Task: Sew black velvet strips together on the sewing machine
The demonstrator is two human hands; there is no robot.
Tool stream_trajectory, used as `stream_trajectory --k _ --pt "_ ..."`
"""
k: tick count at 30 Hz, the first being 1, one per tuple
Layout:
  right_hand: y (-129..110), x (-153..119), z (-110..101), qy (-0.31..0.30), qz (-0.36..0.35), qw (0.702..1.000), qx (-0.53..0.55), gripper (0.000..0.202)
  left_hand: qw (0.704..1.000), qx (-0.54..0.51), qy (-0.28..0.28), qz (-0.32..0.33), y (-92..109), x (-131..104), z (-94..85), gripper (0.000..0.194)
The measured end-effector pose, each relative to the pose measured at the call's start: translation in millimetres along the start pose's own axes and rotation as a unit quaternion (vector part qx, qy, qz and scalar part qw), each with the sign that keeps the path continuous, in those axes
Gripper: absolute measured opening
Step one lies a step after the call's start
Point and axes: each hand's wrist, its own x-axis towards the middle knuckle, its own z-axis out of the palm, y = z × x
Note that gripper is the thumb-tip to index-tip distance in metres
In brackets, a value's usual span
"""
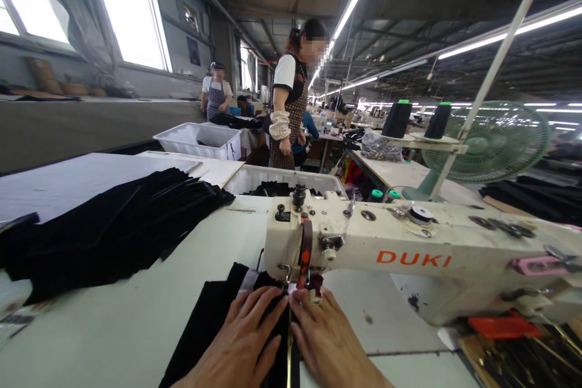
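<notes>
My left hand (245, 333) lies flat with fingers stretched out on black fabric (200, 321), its fingertips close to the needle area of a white sewing machine (354, 242). On the other side of the seam, my right hand (330, 333) presses down with its fingers extended, the fingertips near the presser foot. Between the hands runs a narrow gold-coloured strip (289, 357) that looks like a metal zipper, edged with black cloth. A pale strip (249, 280) shows on the fabric behind my left fingers. My fingertips partly hide the stitching point.
A fanned pile of black fabric pieces (118, 218) lies to the left. Behind the machine stands a white bin (318, 180) holding dark cloth. Thread cones (398, 120) and a green fan (486, 142) are at right. Two people (286, 109) stand beyond; another is partly hidden.
</notes>
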Motion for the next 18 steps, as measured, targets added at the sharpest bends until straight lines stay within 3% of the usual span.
stream_trajectory --k 14,18 --pt "3.0 -3.6 10.8 0.014 0.012 1.0 0.001 0.036 0.999 0.007 -0.006 0.032 -0.3 4.4 -11.8 0.048" --pt "4.5 -6.3 15.5 0.023 -0.006 1.0 0.003 0.036 0.999 -0.002 0.014 0.037 1.9 3.9 -16.1 0.046"
